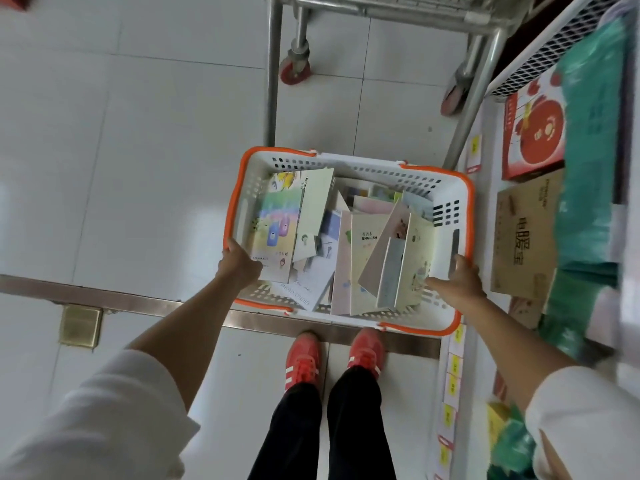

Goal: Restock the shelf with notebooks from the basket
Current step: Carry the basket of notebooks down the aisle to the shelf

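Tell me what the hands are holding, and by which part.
Both hold the basket by its orange rim: the left hand grips the left side, the right hand the right side. Neither holds any of the notebooks.

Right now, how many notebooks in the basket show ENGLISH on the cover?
2: a pale green notebook left of centre, a cream notebook right of centre in the basket. Others may lie hidden underneath.

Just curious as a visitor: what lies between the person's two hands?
In the head view, the basket, full of jumbled notebooks, lies between the left hand and right hand, which hold its opposite sides.
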Motion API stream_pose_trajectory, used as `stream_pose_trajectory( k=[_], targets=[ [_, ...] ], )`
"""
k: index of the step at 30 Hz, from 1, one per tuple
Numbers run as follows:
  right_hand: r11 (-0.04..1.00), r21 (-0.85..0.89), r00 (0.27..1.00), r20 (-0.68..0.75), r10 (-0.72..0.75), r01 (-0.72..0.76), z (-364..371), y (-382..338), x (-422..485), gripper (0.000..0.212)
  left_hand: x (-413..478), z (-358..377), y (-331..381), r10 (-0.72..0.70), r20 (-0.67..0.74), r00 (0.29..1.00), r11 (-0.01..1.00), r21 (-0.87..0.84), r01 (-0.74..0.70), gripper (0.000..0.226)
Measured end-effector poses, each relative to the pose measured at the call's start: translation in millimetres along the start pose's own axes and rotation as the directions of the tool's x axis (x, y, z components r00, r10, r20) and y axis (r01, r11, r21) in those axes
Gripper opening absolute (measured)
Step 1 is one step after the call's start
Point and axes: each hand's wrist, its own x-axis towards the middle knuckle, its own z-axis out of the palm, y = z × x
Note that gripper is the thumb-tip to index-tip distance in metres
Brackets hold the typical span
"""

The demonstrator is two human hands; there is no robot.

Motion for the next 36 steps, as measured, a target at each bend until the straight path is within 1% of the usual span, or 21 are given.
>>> stream_pose_trajectory(
  k=[3,6,9,10,12,14,16,17,18,19,20,21,22,23,24,25,26,27,29,32,36],
  targets=[
    [0.999,0.046,1.0,0.008,0.002,-0.003,2,2,5,0.092,1,8,6,-0.019,-0.072,0.997,0.999,0.045,0.022,0.093],
    [0.998,0.056,1.0,-0.019,0.02,-0.019,8,0,6,0.092,5,13,14,-0.007,-0.086,0.996,0.998,0.06,0.012,0.102],
    [0.996,0.083,0.996,-0.082,0.023,-0.016,10,-5,2,0.09,10,6,16,-0.035,-0.07,0.997,0.999,-0.021,0.034,0.113],
    [0.996,0.088,0.994,-0.102,0.03,-0.021,9,-8,-2,0.093,10,1,16,-0.066,-0.075,0.995,0.995,-0.074,0.06,0.115],
    [0.997,0.07,0.985,-0.168,0.048,-0.037,7,-12,-12,0.108,11,-14,13,-0.134,-0.077,0.988,0.968,-0.222,0.114,0.112],
    [1.0,0.006,0.972,-0.236,0.025,-0.024,1,-15,-26,0.117,12,-30,10,-0.173,-0.049,0.984,0.929,-0.341,0.146,0.099],
    [0.999,-0.052,0.958,-0.286,-0.029,0.015,-7,-16,-41,0.11,6,-44,10,-0.139,-0.056,0.989,0.927,-0.357,0.11,0.072],
    [0.998,-0.036,0.947,-0.316,-0.056,0.046,-13,-18,-47,0.099,0,-50,12,-0.11,-0.072,0.991,0.928,-0.366,0.076,0.053],
    [0.996,0.008,0.935,-0.346,-0.079,0.088,-19,-22,-52,0.082,-7,-55,15,-0.082,-0.058,0.995,0.913,-0.404,0.052,0.039],
    [0.988,0.084,0.93,-0.358,-0.089,0.126,-25,-27,-57,0.061,-15,-60,21,-0.054,0.023,0.998,0.885,-0.462,0.059,0.029],
    [0.971,0.182,0.939,-0.333,-0.087,0.155,-29,-36,-62,0.041,-24,-63,29,-0.018,0.165,0.986,0.844,-0.526,0.104,0.024],
    [0.933,0.321,0.96,-0.271,-0.073,0.161,-33,-46,-64,0.025,-35,-64,40,0.027,0.322,0.946,0.792,-0.584,0.177,0.023],
    [0.856,0.506,0.989,-0.142,-0.038,0.106,-36,-58,-66,0.02,-45,-62,52,0.07,0.433,0.899,0.745,-0.622,0.242,0.028],
    [0.743,0.669,0.998,0.054,-0.013,-0.027,-38,-71,-68,0.023,-56,-56,64,0.093,0.481,0.872,0.72,-0.638,0.275,0.033],
    [0.649,0.733,0.961,0.277,-0.013,-0.203,-40,-83,-71,0.029,-66,-48,75,0.093,0.478,0.874,0.732,-0.628,0.265,0.036],
    [0.625,0.711,0.896,0.442,-0.041,-0.322,-41,-93,-76,0.035,-77,-40,85,0.083,0.463,0.882,0.755,-0.607,0.248,0.038],
    [0.661,0.663,0.854,0.516,-0.065,-0.351,-41,-99,-79,0.038,-86,-33,92,0.061,0.427,0.902,0.79,-0.573,0.218,0.04],
    [0.695,0.633,0.845,0.531,-0.067,-0.342,-39,-103,-82,0.038,-94,-29,94,0.034,0.378,0.925,0.807,-0.557,0.197,0.041],
    [0.729,0.602,0.876,0.482,-0.006,-0.326,-37,-105,-89,0.032,-104,-28,95,-0.009,0.327,0.945,0.807,-0.556,0.199,0.043],
    [0.732,0.59,0.907,0.412,0.089,-0.341,-36,-112,-109,0.026,-119,-34,93,-0.03,0.346,0.938,0.799,-0.556,0.23,0.04],
    [0.74,0.566,0.907,0.397,0.141,-0.363,-46,-118,-132,0.025,-136,-44,86,-0.054,0.354,0.934,0.809,-0.532,0.249,0.037]
  ],
)
